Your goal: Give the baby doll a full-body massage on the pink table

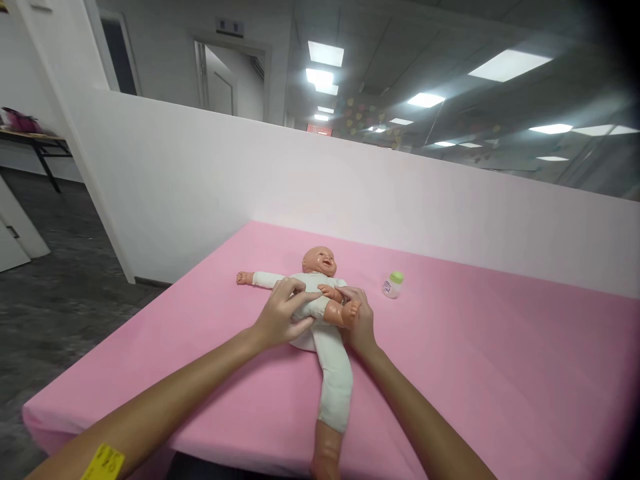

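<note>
**Both my hands on the doll on the pink bed**

The pink sheet (475, 373) spreads across the lower part of my view, with a white partition wall (210, 173) standing along its far edge from nine o'clock round to three o'clock.

On the sheet, near the middle, lies the baby doll (325, 333) on its back, head toward twelve o'clock, in a white suit. One arm stretches out toward nine o'clock. One white-clad leg runs down toward six o'clock, its bare foot at the sheet's near edge; the other leg is bare and bent up across the belly.

My left hand (280, 317) comes in from seven o'clock and is closed on the white cloth at the doll's waist, fingers curled into the fabric. My right hand (359, 320) comes in from five o'clock and is wrapped round the doll's raised bare foot and shin. The two hands sit close together, the doll's belly between them.

A small bottle (393, 285) with a green cap stands at two o'clock from the doll, apart from it.

A yellow tag (103, 462) sits on my left forearm.
</note>
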Motion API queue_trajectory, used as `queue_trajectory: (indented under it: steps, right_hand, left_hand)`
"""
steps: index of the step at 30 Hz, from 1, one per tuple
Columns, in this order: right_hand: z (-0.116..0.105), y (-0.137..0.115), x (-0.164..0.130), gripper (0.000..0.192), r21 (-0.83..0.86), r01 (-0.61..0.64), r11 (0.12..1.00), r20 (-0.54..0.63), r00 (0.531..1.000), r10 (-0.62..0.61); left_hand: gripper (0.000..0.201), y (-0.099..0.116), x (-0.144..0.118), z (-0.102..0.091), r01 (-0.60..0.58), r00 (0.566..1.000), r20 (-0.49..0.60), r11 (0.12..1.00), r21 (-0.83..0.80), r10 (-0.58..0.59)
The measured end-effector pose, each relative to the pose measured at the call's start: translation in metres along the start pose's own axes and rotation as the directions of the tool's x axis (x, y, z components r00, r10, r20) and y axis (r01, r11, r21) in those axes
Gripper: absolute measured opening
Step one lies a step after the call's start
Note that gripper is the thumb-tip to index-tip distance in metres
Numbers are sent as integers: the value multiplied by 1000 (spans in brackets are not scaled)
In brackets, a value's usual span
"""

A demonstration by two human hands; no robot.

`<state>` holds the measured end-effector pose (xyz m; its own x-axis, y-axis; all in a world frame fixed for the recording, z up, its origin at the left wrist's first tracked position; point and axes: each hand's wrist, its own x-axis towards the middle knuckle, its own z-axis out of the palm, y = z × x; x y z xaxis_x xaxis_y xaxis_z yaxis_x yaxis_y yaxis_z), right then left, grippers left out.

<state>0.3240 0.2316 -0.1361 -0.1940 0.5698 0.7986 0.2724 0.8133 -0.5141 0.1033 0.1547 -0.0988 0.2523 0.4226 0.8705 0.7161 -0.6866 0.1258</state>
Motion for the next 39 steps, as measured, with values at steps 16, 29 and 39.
queue_trajectory:
  steps: [16,29,39]
  right_hand:
    - [-34,51,16,83,380,-395,836,-235,833,500]
    - [-76,117,11,71,562,-709,426,28,531,847]
    - [-92,134,4,51,282,-749,600,-61,610,790]
  left_hand:
    - [44,0,32,-82,396,702,710,863,-315,-63]
    - [33,13,23,-92,140,496,859,964,-226,130]
    - [47,22,5,-89,-22,520,836,982,-189,173]
